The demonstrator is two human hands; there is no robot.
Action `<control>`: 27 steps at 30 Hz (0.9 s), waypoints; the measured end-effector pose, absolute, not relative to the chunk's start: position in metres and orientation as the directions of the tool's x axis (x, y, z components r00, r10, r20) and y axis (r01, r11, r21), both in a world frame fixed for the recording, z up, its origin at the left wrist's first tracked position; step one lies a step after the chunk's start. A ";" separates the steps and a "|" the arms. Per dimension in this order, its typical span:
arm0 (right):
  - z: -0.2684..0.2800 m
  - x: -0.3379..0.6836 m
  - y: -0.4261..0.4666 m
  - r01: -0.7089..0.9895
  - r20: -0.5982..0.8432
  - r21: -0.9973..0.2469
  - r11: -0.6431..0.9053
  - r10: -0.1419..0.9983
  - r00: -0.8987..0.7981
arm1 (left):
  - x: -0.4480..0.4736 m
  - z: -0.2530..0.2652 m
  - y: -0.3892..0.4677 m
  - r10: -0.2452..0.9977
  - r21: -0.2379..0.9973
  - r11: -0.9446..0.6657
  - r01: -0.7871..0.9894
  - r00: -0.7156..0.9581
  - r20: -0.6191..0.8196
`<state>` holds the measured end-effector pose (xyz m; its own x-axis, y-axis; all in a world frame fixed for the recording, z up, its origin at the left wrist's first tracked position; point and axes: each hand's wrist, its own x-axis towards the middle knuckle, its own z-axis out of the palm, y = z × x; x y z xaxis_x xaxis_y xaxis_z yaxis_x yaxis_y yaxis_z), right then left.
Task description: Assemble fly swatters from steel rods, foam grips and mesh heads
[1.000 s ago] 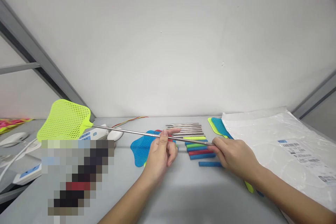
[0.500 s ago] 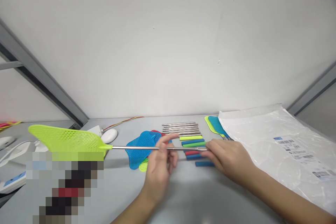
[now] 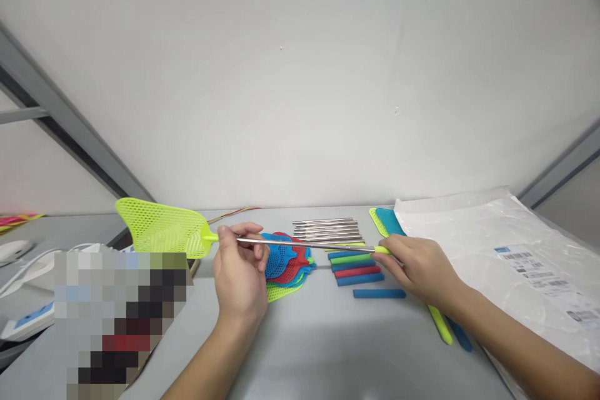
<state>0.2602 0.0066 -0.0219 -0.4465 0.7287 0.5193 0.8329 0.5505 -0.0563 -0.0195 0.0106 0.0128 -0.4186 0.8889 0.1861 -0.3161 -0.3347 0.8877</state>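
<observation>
A fly swatter with a yellow-green mesh head is held level above the table, its head to the left. My left hand closes around its thin metal rod just beside the head, some fingers loosely curled. At the rod's other end, my right hand grips a yellow-green handle, mostly hidden by the fingers. Behind my left hand lies a pile of blue, red, green and yellow swatter heads. Between the hands, beneath the rod, are several coloured handle tubes and a row of metal rods.
A white plastic mailing bag with labels covers the right side. Next to it lie finished-looking swatters, their yellow and blue handles poking out below my right forearm. White cables and a power strip are at left, near a pixelated area.
My left hand has shifted left along the rod to near the swatter head. The swatter has moved right, and a yellow-green handle now shows at the rod's end in my right hand.
</observation>
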 end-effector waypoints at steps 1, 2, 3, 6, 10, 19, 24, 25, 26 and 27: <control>-0.023 0.260 0.006 0.828 0.524 -0.054 0.557 0.722 -0.452 | -0.019 0.011 0.011 0.888 0.902 -0.324 -0.284 -0.419 0.187; -0.024 0.258 0.005 0.824 0.529 -0.051 0.565 0.715 -0.458 | -0.017 0.009 0.009 0.895 0.921 -0.303 -0.245 -0.406 0.186; -0.025 0.256 0.004 0.820 0.536 -0.047 0.571 0.707 -0.461 | -0.013 0.005 0.007 0.910 0.941 -0.272 -0.202 -0.373 0.183; -0.026 0.246 -0.002 0.800 0.548 -0.026 0.599 0.678 -0.490 | 0.007 -0.010 -0.007 0.976 0.981 -0.177 -0.078 -0.143 0.165; -0.027 0.237 -0.010 0.762 0.544 -0.047 0.646 0.656 -0.523 | 0.030 -0.022 -0.023 0.979 0.974 -0.184 -0.130 0.060 0.193; -0.030 0.247 -0.004 0.810 0.501 -0.122 0.574 0.740 -0.449 | 0.028 -0.022 -0.017 0.979 0.938 -0.087 -0.334 0.143 0.142; -0.030 0.250 -0.002 0.815 0.492 -0.190 0.548 0.771 -0.404 | 0.027 -0.012 -0.014 0.999 0.816 0.039 -0.576 0.040 -0.020; -0.029 0.250 -0.002 0.813 0.496 -0.209 0.544 0.775 -0.391 | 0.026 -0.010 -0.012 0.998 0.793 0.062 -0.606 0.028 -0.057; -0.028 0.250 -0.003 0.812 0.498 -0.230 0.537 0.781 -0.376 | 0.024 -0.007 -0.010 0.996 0.773 0.071 -0.630 0.007 -0.085; -0.027 0.250 -0.003 0.810 0.495 -0.251 0.529 0.790 -0.362 | 0.021 -0.005 -0.007 0.994 0.759 0.059 -0.649 -0.029 -0.102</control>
